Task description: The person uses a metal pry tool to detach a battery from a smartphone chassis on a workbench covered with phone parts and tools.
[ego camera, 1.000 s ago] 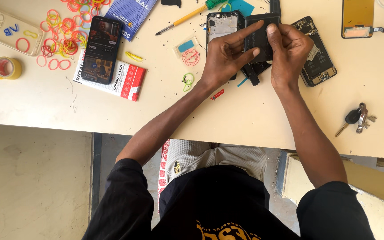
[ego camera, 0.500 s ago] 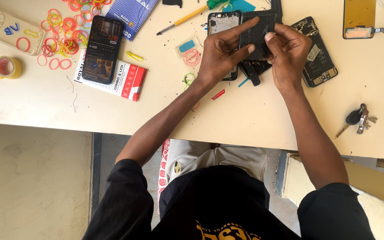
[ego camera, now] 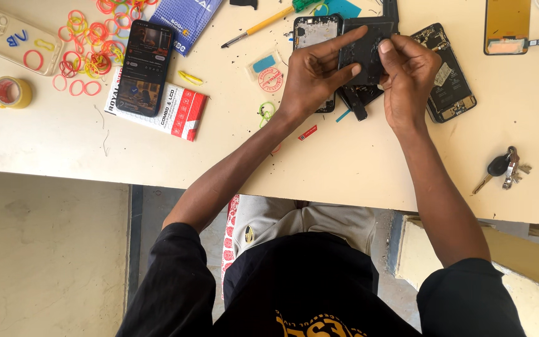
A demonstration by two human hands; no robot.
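Gripped by both hands (ego camera: 310,78) (ego camera: 410,75): seemingly a black phone panel (ego camera: 363,53).

A phone (ego camera: 145,67) lies on a box (ego camera: 171,111) (keys (ego camera: 504,169) far right).

Cream table (ego camera: 357,168). Black phone (ego camera: 145,67) at upper left on a red-and-white box (ego camera: 179,115). Pink, orange and yellow rubber bands (ego camera: 85,59). Yellow tape roll (ego camera: 12,92). Yellow-shafted, green-handled screwdriver (ego camera: 269,20).

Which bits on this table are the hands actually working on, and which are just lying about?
In use: left hand, right hand, black phone panel, opened phone.

Lying about: keys, rubber bands, tape roll, screwdriver, lit phone, clear case.
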